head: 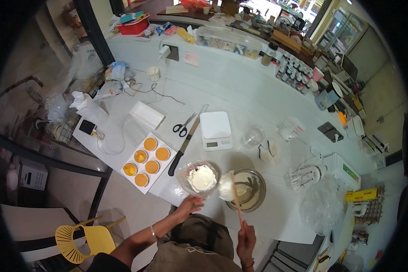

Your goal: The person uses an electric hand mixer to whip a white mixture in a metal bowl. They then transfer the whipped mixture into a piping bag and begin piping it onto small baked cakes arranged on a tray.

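Note:
My right hand [246, 236] grips the wooden handle of a spatula [239, 210]. A thick mass of white cream [226, 188] covers the spatula's head, above the left rim of a metal mixing bowl [263, 190]. Pale cream is smeared over the bowl's inside. Left of it stands a container lined with a clear plastic bag [184, 180], with white cream [202, 178] heaped inside. My left hand [190, 205] is at the near edge of that bag, its fingers loosely bent and nothing visible in them; whether it touches the plastic is unclear.
To the left, a white tray [145, 188] carries several cups with orange tops. A long knife [180, 154], scissors [181, 128] and a kitchen scale [216, 131] lie beyond the cream. A hand mixer [307, 176] and plastic bag [321, 207] sit right; a clear cup [253, 136] stands behind the bowl.

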### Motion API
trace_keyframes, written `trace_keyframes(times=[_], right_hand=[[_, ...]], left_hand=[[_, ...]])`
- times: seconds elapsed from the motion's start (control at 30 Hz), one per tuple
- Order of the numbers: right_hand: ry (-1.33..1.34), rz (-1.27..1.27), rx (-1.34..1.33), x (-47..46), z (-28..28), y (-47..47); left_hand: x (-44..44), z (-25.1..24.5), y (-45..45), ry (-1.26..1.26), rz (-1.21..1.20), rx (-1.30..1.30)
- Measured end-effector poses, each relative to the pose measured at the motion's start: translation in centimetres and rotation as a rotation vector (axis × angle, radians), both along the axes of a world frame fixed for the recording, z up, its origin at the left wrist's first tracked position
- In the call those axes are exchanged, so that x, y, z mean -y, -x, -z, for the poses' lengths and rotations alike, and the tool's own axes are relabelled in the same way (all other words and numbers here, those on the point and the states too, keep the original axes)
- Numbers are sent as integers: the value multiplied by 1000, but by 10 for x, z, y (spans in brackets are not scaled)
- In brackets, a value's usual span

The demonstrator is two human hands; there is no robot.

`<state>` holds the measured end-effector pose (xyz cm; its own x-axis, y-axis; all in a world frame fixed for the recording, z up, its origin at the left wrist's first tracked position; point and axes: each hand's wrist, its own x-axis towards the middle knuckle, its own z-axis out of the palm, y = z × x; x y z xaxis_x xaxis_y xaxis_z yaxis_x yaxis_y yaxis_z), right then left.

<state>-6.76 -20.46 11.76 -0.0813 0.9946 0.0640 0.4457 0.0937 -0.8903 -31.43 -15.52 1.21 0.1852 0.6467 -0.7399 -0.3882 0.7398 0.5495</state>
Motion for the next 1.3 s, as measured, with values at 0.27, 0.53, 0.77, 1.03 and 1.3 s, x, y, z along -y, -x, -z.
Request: trace_keyframes(times=[0.27,0.53,0.77,1.03,1.3], right_hand=[[-165,-24,339,-13,4,65],[-165,-81,783,4,-39,14],[-102,105,435,9,-53,-14],[115,252,922,-29,-19,-47],[233,-26,993,-63,13,-53]], left_hand=[[-11,-65,43,-272,-540,524],[-18,-84,48,-335,-466,619],[-11,-52,46,-208,-491,617],[5,57,-16,-107,148,300],[-52,43,-75,-197,119,200]])
